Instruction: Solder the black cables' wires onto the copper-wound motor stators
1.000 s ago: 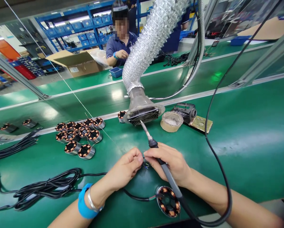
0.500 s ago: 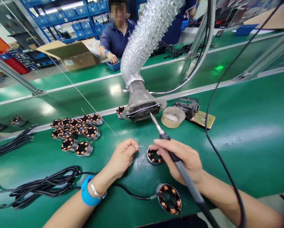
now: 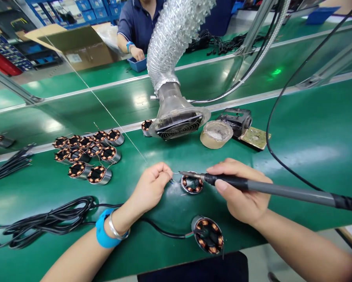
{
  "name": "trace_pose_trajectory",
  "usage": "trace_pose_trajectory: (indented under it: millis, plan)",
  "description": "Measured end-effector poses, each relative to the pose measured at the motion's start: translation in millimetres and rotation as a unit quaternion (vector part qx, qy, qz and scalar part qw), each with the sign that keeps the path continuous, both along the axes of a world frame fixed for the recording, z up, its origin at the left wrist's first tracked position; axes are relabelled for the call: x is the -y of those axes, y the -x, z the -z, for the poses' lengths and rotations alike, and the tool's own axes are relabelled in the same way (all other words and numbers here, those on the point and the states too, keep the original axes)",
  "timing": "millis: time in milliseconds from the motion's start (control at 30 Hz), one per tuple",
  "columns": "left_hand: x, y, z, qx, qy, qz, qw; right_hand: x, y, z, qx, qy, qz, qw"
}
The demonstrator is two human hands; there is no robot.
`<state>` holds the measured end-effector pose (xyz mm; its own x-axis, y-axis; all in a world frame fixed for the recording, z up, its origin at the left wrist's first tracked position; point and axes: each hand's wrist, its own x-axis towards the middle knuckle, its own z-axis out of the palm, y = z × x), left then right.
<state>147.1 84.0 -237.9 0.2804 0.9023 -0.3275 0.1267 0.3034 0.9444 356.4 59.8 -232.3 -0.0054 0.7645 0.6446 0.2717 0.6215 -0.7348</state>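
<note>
A small copper-wound stator [image 3: 191,184] is set flat on the green counter [image 3: 296,156] between both hands, just below a fume hood [image 3: 178,124]. A fine wire [image 3: 175,174] is pinched in the closed left hand [image 3: 151,187]. A soldering iron [image 3: 252,187], levelled sideways, is gripped in the right hand [image 3: 243,192], its tip brought to the wire.

Green bench [image 3: 296,156]: stators [image 3: 84,150], cable bundle [image 3: 46,223], tape roll [image 3: 216,134].

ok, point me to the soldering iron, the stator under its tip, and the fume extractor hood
soldering iron [image 3: 276,189], head view, on the grey handle shaft.
stator [image 3: 191,184], head view, on its copper windings.
fume extractor hood [image 3: 178,126], head view, on the front grille.
</note>
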Motion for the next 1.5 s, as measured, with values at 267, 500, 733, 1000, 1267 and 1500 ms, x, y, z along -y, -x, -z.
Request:
trace_pose_trajectory:
  millis: [267, 500, 733, 1000, 1267, 1500]
  plan:
    - [-0.4, 0.2, 0.5, -0.025, -0.019, 0.011, 0.999, -1.7, 1.9, 0.8, 0.004, -0.003, -0.013, 1.000]
    - [-0.5, -0.5, -0.7, -0.056, -0.025, 0.018, 0.998, 0.4, 6.1, -1.3, 0.026, -0.026, -0.023, 0.999]
    - [-0.8, -0.6, -0.3, -0.063, -0.027, 0.022, 0.997, 5.3, 10.1, -4.5, 0.077, -0.074, -0.034, 0.994]
    - [-1.0, 0.6, 0.8, -0.073, -0.036, 0.027, 0.996, 6.0, 7.6, -1.4, 0.065, -0.091, -0.037, 0.993]
    - [-0.2, 0.8, 1.4, -0.069, -0.031, 0.021, 0.997, 6.1, 8.0, -2.8, 0.060, -0.080, -0.024, 0.995]
    - [-0.9, 1.4, 1.5, -0.066, -0.036, 0.029, 0.997, 5.4, 7.5, -1.3, 0.057, -0.082, -0.029, 0.995]
